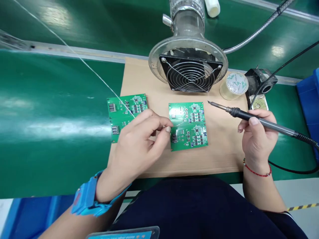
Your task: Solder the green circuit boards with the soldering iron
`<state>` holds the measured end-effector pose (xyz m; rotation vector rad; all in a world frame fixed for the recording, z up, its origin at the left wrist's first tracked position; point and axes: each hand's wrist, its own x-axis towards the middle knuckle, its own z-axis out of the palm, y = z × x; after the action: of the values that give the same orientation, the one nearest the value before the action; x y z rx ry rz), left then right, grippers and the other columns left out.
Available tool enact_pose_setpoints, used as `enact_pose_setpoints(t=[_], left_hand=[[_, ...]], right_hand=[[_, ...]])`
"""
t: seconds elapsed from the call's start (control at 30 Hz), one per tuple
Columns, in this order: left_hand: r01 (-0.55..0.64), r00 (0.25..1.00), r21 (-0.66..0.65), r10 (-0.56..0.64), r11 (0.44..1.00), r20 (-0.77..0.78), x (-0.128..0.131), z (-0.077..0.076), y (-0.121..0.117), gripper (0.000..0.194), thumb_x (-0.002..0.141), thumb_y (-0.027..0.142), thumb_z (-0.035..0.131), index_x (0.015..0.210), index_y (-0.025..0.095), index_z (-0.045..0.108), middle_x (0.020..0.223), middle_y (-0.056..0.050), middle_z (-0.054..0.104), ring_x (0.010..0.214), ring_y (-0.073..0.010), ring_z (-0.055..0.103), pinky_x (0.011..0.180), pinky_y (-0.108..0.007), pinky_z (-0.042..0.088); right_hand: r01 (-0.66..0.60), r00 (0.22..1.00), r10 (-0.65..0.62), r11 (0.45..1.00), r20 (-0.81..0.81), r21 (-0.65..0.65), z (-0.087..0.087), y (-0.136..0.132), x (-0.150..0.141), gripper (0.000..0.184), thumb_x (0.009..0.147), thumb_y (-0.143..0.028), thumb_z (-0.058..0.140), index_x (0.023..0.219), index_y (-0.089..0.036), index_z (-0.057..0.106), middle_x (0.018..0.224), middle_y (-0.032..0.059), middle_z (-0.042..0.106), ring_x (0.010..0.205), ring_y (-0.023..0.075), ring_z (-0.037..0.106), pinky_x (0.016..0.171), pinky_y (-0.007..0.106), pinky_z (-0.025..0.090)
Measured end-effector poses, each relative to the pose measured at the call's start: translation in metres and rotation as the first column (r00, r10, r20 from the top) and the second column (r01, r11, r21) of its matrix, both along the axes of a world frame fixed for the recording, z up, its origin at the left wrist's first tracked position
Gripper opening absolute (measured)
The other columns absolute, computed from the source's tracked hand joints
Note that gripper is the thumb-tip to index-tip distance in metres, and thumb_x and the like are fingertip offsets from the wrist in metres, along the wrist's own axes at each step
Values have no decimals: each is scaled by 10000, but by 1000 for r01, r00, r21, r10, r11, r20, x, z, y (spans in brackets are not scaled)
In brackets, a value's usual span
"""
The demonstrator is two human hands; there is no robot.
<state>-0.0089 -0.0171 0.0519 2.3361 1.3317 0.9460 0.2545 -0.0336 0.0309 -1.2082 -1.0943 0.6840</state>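
Observation:
Pinched between the thumb and forefinger of my left hand (146, 136) is a thin solder wire (96, 73), which runs in from the upper left. Its short free end reaches over a green circuit board (188, 124) with small displays and dark chips. A second green circuit board (116, 116) lies partly hidden under my left hand. My right hand (259, 136) is wrapped round the handle of a soldering iron (245, 116). The iron's tip points left, just off the right edge of the nearer board, apart from the solder wire.
A fume extractor (190, 74) with a fan grille hangs over the cardboard sheet (159, 167) at the back. Behind the iron stand a tape roll (233, 87) and a soldering iron stand (260, 81) with a sponge (259, 102). A blue bin (307, 96) is at far right.

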Motion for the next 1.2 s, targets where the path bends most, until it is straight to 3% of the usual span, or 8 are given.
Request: enact_pose_setpoints(t=[0.2, 0.37, 0.67, 0.87, 1.2], left_hand=[[-13, 1000, -19, 13, 1000, -2, 3, 1, -11, 179, 869, 72, 504, 798, 215, 585, 734, 14, 591, 622, -125, 551, 562, -279, 430], [-21, 1000, 20, 21, 1000, 0, 6, -4, -12, 172, 869, 71, 509, 799, 203, 593, 719, 12, 573, 615, -119, 539, 552, -271, 425], [19, 999, 79, -17, 997, -30, 10, -5, -9, 142, 848, 51, 523, 806, 155, 611, 682, 5, 526, 597, -108, 515, 530, -260, 425], [20, 994, 32, -16, 999, -108, 15, -4, -10, 174, 883, 79, 497, 830, 215, 594, 691, -11, 548, 636, -155, 564, 512, -301, 421], [49, 977, 85, -30, 995, -212, 17, -8, -10, 142, 893, 137, 485, 865, 211, 602, 733, -20, 555, 673, -174, 583, 573, -308, 468]], right_hand=[[37, 997, -37, 999, -73, 9, -15, -34, 0, 92, 798, -287, 693, 846, -211, 675, 660, -45, 595, 470, 82, 551, 446, 224, 422], [30, 992, -30, 1000, -124, 1, -29, -44, 0, 73, 789, -262, 696, 836, -210, 678, 679, -47, 610, 462, 70, 547, 427, 204, 408], [-22, 999, 17, 993, -42, -112, -25, -45, 0, 115, 828, -314, 673, 879, -213, 650, 658, -54, 572, 500, 85, 552, 481, 228, 447], [-24, 998, 19, 996, -54, -85, -26, -44, -3, 106, 827, -309, 671, 872, -216, 643, 670, -55, 559, 500, 79, 548, 470, 222, 453], [-10, 998, 7, 998, -55, -54, -24, -44, -4, 87, 822, -294, 674, 862, -220, 652, 670, -53, 563, 495, 80, 550, 462, 226, 446]])
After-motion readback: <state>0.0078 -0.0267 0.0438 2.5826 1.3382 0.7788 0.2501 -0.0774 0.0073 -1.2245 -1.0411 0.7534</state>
